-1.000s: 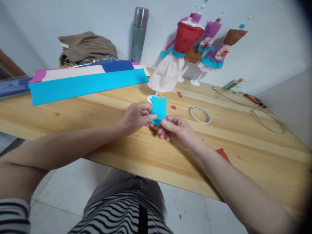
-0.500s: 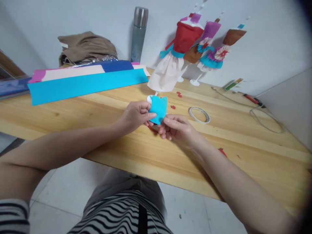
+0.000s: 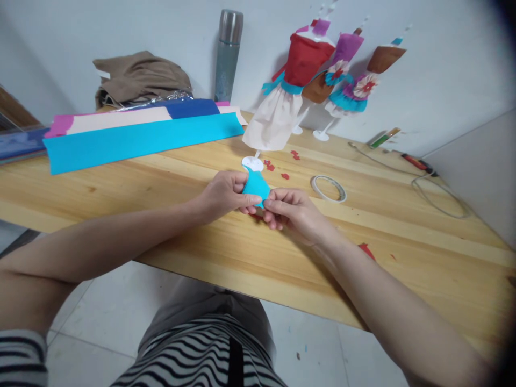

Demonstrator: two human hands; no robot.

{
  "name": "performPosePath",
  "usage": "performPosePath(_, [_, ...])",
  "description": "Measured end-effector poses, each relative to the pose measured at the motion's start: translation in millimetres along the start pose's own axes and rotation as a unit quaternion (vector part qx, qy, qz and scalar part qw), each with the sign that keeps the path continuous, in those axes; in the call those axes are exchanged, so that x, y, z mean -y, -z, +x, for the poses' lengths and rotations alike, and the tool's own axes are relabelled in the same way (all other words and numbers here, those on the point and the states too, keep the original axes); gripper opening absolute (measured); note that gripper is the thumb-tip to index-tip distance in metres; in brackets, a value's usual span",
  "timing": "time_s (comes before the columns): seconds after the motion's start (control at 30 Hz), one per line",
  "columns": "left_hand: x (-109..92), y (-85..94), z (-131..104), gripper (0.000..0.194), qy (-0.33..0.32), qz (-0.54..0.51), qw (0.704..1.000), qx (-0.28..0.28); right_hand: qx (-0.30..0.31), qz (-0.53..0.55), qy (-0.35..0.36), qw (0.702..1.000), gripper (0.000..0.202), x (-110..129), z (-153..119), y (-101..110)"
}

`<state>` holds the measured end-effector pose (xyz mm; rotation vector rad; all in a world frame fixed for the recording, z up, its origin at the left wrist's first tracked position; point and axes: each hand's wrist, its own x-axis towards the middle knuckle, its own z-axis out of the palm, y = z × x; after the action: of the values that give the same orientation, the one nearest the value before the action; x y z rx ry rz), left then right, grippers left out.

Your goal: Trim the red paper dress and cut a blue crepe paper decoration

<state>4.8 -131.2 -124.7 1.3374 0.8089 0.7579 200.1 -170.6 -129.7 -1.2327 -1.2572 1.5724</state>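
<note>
A small piece of turquoise crepe paper, folded into a pointed shape, is held between both hands above the table. My left hand pinches its left and lower side, with the thumb lying across the front. At the lower right corner, my right hand grips it between thumb and fingertips. Just beyond the paper stands the white round base of a doll stand wearing a red top and pale skirt. Something red shows partly under the hands; I cannot make out its form.
Small red paper cutouts and a roll of tape lie beyond my hands. Two more dressed stands lean behind. Turquoise paper stretches across the left, near a flask. A cable and red-handled tool are at right.
The turquoise paper went from a flat, nearly square shape to a folded, pointed one. My hands drew slightly closer together, and more of the white base shows.
</note>
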Motion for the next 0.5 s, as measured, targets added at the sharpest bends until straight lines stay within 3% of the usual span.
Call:
performPosePath(0.3, [10.9, 9.6, 7.0, 0.022, -0.018, -0.008, 0.997, 0.073, 0.013, 0.009, 0.003, 1.0, 0.03, -1.5, 0.4, 0.7])
performPosePath(0.43, [11.6, 12.0, 8.9, 0.027, -0.028, -0.001, 0.995, 0.095, 0.044, 0.029, -0.027, 0.998, 0.036, -0.5, 1.6, 2.2])
performPosePath(0.5, [11.3, 11.2, 9.6, 0.028, -0.03, -0.006, 0.995, 0.1, 0.049, 0.008, -0.006, 0.999, 0.039, 0.1, 1.1, 2.0])
